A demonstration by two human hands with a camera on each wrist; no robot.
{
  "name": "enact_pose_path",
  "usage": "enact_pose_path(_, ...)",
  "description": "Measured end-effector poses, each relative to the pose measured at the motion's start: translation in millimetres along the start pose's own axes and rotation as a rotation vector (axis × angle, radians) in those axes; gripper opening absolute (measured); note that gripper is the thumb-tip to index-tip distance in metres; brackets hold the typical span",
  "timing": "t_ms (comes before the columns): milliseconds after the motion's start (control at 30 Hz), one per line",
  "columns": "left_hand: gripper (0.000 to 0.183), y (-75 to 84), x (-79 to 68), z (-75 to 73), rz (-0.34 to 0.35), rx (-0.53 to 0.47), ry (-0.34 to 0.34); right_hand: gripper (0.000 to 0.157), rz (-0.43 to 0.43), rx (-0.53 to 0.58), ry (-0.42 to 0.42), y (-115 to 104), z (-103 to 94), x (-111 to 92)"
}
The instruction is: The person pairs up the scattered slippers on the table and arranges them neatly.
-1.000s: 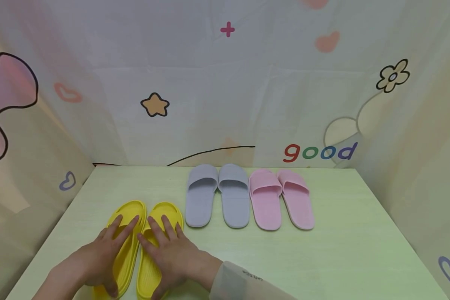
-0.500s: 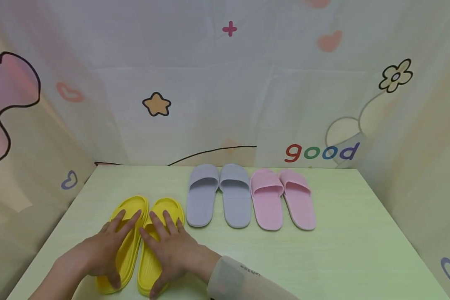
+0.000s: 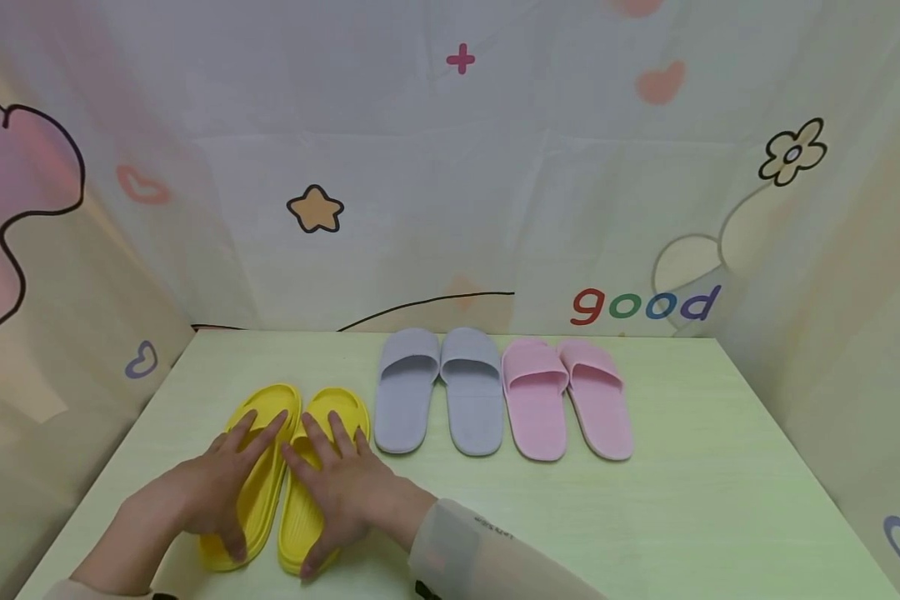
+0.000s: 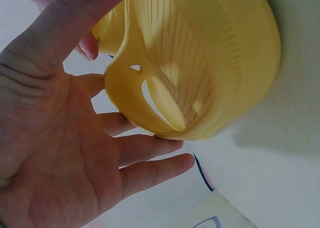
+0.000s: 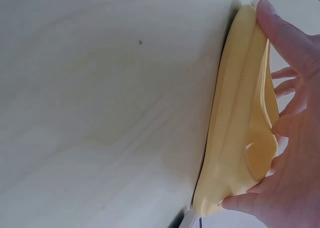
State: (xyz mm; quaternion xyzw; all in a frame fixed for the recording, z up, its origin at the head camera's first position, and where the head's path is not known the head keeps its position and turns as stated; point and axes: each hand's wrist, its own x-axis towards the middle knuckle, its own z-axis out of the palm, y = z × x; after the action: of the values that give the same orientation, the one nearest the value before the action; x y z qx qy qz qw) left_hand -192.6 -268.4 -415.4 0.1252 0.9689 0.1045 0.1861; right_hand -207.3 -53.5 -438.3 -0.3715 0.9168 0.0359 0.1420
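Two yellow slippers lie side by side at the front left of the table, toes pointing away. Over the left slipper (image 3: pixel 262 500) my left hand (image 3: pixel 217 487) is spread, fingers towards the strap and thumb near the heel. In the left wrist view its straight fingers touch the strap edge of the yellow slipper (image 4: pixel 245 53). My right hand (image 3: pixel 348 492) spans the right slipper (image 3: pixel 298 533) with fingers spread on the strap. The right wrist view has its thumb at the heel of that slipper (image 5: pixel 230 118), which lies flat on the table.
A pair of grey slippers (image 3: pixel 475 421) stands at the table's back, with a pair of pink slippers (image 3: pixel 537 425) to their right. The right yellow toe is close to the left grey slipper. A printed curtain (image 3: pixel 420 167) encloses the back and sides of the table (image 3: pixel 690 500).
Both yellow slippers have slid away from me across the table, towards the back, with my hands on them. The grey and pink pairs have stayed in place.
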Motion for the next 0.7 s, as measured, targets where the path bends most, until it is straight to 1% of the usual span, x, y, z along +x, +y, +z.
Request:
enact_pose_path(300, 0.163, -1.2, 5.0, -3.5, 0.014, -0.005, -0.002, 0.143, 0.010, 0.018, -0.004, 4.1, -3.6, 4.7)
enact_pose_path(467, 0.163, -1.8, 9.9, -7.1, 0.002, 0.005, -0.017, 0.143, 0.020, 0.023, -0.001, 5.3, -5.5, 7.8)
enact_pose_path(700, 0.161, -3.2, 14.9, -10.5, -0.002, -0.010, -0.020, 0.143, 0.039, 0.004, 0.002, 5.5, -8.0, 12.6)
